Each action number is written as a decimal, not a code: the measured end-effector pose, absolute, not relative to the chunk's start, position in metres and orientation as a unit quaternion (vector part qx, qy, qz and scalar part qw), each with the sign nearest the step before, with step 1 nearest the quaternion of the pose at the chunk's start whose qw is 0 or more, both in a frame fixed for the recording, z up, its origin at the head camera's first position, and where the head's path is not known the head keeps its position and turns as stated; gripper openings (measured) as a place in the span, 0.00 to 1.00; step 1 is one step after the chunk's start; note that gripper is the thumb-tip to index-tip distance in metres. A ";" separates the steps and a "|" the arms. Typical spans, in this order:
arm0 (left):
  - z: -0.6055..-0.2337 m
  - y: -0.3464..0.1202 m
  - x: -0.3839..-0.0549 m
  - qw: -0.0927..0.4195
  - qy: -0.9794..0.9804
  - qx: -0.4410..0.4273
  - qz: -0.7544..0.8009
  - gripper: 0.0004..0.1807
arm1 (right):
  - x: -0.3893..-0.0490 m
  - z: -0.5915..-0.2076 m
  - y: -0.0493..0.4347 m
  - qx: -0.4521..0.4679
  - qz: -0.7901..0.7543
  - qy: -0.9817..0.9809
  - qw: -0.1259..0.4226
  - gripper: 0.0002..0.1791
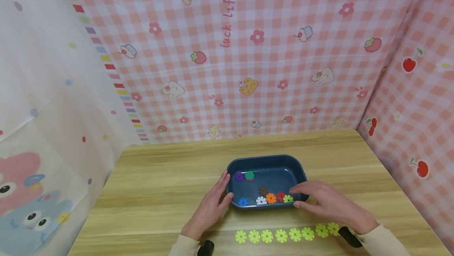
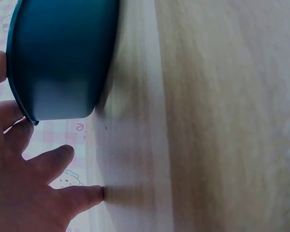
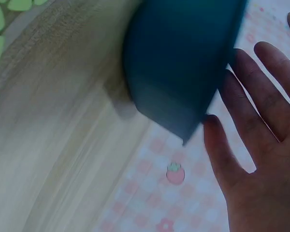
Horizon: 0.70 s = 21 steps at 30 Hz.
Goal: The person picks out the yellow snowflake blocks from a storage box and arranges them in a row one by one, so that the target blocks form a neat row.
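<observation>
A dark blue tray [image 1: 266, 175] holds several notched plastic discs, among them a purple disc [image 1: 239, 176], an orange disc [image 1: 271, 198], a white disc [image 1: 261, 201] and a lime-green disc [image 1: 288, 199]. My left hand [image 1: 213, 204] touches the tray's left rim with fairly straight fingers; its lower fingers are spread below the rim in the left wrist view. At the front right corner is my right hand [image 1: 328, 204], its fingertips over the tray beside the lime-green disc and its thumb by the front rim. In the right wrist view its fingers look extended; I see nothing between them.
In front of the tray, a row of several lime-green discs [image 1: 281, 236] lies on the wooden table [image 1: 159, 193], its right end close to my right wrist. A pink checked cloth [image 1: 227, 71] hangs behind the table, with more cloth at both sides.
</observation>
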State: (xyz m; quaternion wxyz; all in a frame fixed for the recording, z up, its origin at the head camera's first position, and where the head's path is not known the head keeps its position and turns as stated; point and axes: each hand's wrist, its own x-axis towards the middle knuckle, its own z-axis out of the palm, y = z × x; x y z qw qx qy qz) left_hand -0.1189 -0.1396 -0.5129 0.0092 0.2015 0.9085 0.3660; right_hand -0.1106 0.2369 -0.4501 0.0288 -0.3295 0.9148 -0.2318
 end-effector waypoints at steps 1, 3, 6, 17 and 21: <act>-0.513 -0.139 -0.119 0.010 0.908 0.202 0.367 0.34 | -0.113 -0.451 0.234 -0.333 -0.225 0.915 0.036 0.20; -0.513 -0.139 -0.119 0.011 0.908 0.201 0.368 0.34 | -0.116 -0.453 0.229 -0.339 -0.209 0.916 0.039 0.21; -0.514 -0.139 -0.119 0.014 0.909 0.197 0.367 0.34 | -0.121 -0.456 0.224 -0.348 -0.187 0.918 0.041 0.23; -0.513 -0.139 -0.119 0.014 0.909 0.199 0.365 0.34 | -0.126 -0.463 0.212 -0.388 -0.106 0.914 0.052 0.34; -0.513 -0.140 -0.119 0.009 0.908 0.206 0.366 0.34 | -0.127 -0.466 0.206 -0.394 -0.110 0.910 0.060 0.34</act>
